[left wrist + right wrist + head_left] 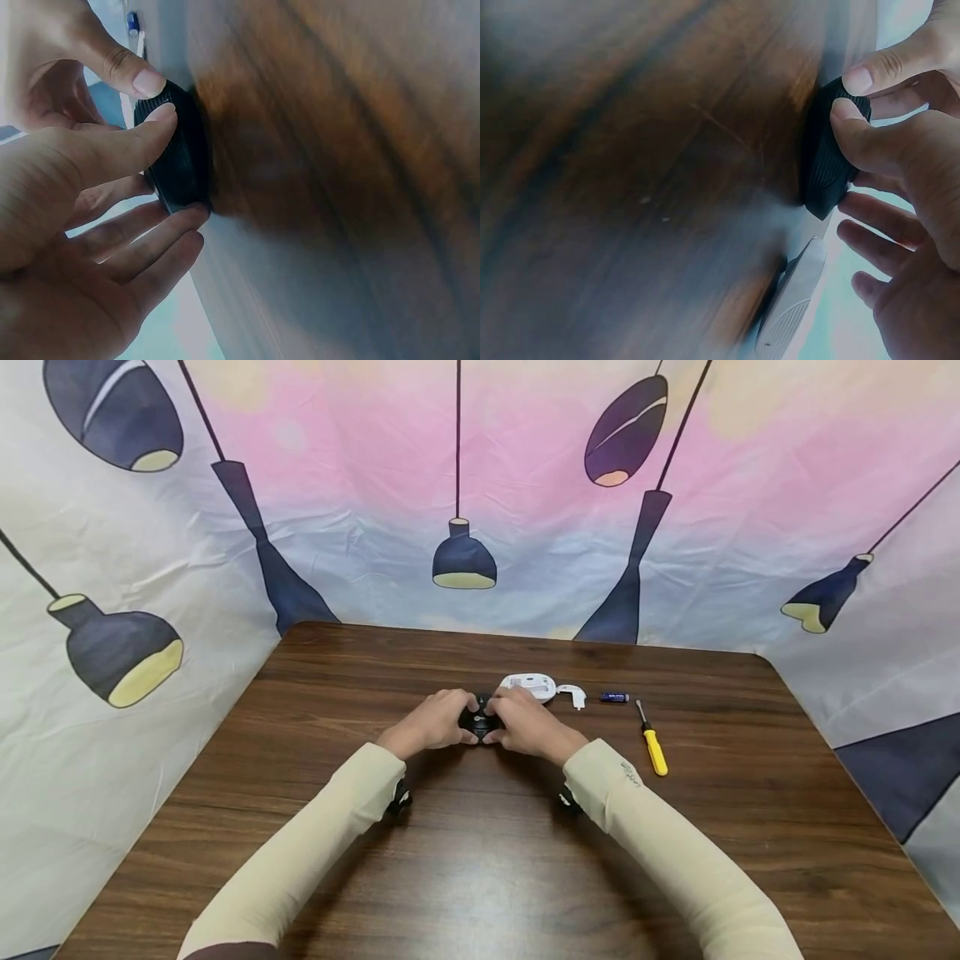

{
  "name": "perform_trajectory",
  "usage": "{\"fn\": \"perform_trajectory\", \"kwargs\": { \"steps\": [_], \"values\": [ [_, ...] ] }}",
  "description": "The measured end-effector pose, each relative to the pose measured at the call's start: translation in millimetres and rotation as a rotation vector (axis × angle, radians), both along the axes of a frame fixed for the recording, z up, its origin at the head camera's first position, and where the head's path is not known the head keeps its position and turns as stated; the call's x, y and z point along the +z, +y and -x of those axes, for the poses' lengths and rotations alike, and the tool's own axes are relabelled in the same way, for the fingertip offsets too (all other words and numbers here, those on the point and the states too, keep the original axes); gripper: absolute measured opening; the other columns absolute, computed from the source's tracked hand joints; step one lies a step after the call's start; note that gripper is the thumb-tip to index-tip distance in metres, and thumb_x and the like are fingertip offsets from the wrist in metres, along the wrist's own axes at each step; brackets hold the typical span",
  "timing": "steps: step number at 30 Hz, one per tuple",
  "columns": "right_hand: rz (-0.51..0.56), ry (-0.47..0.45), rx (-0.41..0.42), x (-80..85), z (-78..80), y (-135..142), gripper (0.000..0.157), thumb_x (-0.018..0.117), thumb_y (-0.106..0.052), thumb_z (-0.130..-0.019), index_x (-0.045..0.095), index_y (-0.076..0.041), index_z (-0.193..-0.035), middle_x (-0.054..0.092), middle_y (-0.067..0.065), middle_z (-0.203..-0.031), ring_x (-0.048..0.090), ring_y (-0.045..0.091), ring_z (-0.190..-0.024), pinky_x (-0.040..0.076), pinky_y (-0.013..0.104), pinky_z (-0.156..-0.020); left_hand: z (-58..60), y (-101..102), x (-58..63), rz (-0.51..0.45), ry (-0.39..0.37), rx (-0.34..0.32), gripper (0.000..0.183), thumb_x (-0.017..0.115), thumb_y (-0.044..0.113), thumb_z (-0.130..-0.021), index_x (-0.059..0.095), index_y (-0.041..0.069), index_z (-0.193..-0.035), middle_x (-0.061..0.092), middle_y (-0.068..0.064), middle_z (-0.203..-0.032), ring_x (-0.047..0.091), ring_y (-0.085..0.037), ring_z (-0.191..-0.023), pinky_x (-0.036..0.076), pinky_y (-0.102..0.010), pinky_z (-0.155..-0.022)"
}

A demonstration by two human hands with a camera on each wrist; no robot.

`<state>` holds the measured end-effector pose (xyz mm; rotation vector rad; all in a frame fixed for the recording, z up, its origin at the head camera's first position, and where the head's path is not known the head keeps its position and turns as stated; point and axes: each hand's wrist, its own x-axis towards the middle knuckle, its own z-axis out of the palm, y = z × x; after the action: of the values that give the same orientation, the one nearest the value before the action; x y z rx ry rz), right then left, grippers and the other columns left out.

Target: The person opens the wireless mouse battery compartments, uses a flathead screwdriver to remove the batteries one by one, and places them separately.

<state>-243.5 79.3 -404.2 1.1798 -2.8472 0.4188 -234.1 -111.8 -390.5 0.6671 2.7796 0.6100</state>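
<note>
Between both hands a small black computer mouse (480, 723) with ribbed sides (182, 154) is held low over the wooden table. My left hand (433, 720) grips its left side, thumb on the near ribbed edge and fingers around the far side. From the right, my right hand (528, 723) holds it the same way, its thumb (847, 112) against the ribbed edge. The two thumbs lie close together there. Fingers hide much of the mouse's upper face. Just behind my right hand lies a white mouse (542, 686), underside up, its battery slot exposed.
Beside the white mouse is its loose white cover (576, 696). A dark blue battery (615, 697) lies further right, then a screwdriver (655, 752) with a yellow handle. The wooden table (480, 877) ends at a printed fabric backdrop (390, 560).
</note>
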Motion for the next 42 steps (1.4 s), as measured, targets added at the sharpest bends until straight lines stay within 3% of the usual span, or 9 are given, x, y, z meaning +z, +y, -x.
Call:
{"fn": "perform_trajectory", "kwargs": {
  "steps": [7,14,24,33,42],
  "values": [
    [0.11,-0.112,0.031,-6.4,-12.6,17,0.046,0.089,-0.027,-0.081,0.068,0.004,-0.107,0.064,0.018,-0.122,0.061,0.032,-0.115,0.054,0.042,-0.098,-12.9,10,-4.3,-0.003,0.039,-0.044,0.051,0.085,0.024,-0.085,0.064,-0.002,-0.125,0.064,-0.017,-0.127,0.06,-0.031,-0.118,0.053,-0.043,-0.099],
    [0.168,-0.189,0.025,-6.2,-18.6,31,0.05,0.094,-0.03,-0.073,0.061,-0.003,-0.1,0.063,0.006,-0.104,0.059,0.022,-0.094,0.054,0.036,-0.082,-22.2,20,-4.8,-0.016,0.077,-0.076,0.05,0.089,0.025,-0.081,0.066,0.0,-0.117,0.065,-0.015,-0.12,0.062,-0.029,-0.112,0.054,-0.041,-0.096],
    [0.165,-0.17,0.045,-8.1,-25.1,47,0.057,0.097,-0.033,-0.068,0.058,-0.004,-0.097,0.06,0.004,-0.102,0.058,0.021,-0.093,0.055,0.034,-0.082,-29.8,33,-6.2,-0.031,0.104,-0.131,0.05,0.091,0.028,-0.078,0.067,0.001,-0.112,0.063,-0.012,-0.111,0.063,-0.027,-0.104,0.055,-0.042,-0.092],
    [0.141,-0.122,0.071,-9.4,-31.0,55,0.048,0.095,-0.028,-0.071,0.061,-0.005,-0.097,0.063,0.002,-0.097,0.062,0.02,-0.092,0.057,0.035,-0.081,-38.0,42,-8.2,0.024,0.136,-0.157,0.059,0.095,0.033,-0.07,0.064,0.004,-0.112,0.061,-0.007,-0.109,0.064,-0.028,-0.098,0.057,-0.043,-0.086],
    [0.152,-0.232,0.054,-1.5,-35.6,62,0.047,0.093,-0.029,-0.073,0.064,-0.007,-0.101,0.069,0.001,-0.1,0.063,0.013,-0.09,0.057,0.027,-0.08,-46.1,48,-6.5,0.072,0.184,-0.175,0.066,0.097,0.038,-0.067,0.061,0.008,-0.115,0.059,-0.005,-0.109,0.065,-0.029,-0.088,0.06,-0.042,-0.074]
  ]
}}
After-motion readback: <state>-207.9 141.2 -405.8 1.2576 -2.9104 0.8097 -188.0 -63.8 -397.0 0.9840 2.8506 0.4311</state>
